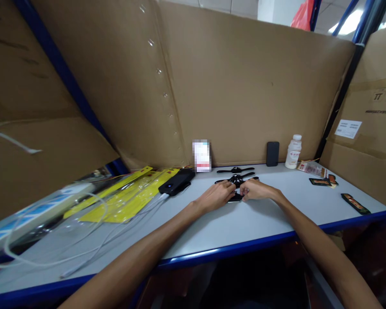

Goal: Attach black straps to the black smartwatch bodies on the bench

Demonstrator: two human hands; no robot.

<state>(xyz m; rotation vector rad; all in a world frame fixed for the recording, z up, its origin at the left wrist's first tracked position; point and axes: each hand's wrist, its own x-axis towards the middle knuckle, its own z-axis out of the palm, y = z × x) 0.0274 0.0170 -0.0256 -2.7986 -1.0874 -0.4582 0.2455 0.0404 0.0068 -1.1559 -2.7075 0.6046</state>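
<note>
My left hand (218, 193) and my right hand (256, 189) meet near the middle of the table. Both have curled fingers closed at a small black piece (235, 197), which lies low between them. The fingers hide most of it, so its exact kind does not show. Just beyond my fingertips lies a black watch-like item with straps (236, 178), partly covered by the hands. Behind that one, a similar black strapped item (236, 170) is stretched out flat from left to right.
Yellow packaging cards (131, 201), a black device with a white cable (176, 182) and a power strip (41, 210) occupy the left. A propped phone (202, 156), a dark phone (272, 154) and a bottle (294, 152) stand along the cardboard wall (244, 94). Dark packets (355, 203) lie right.
</note>
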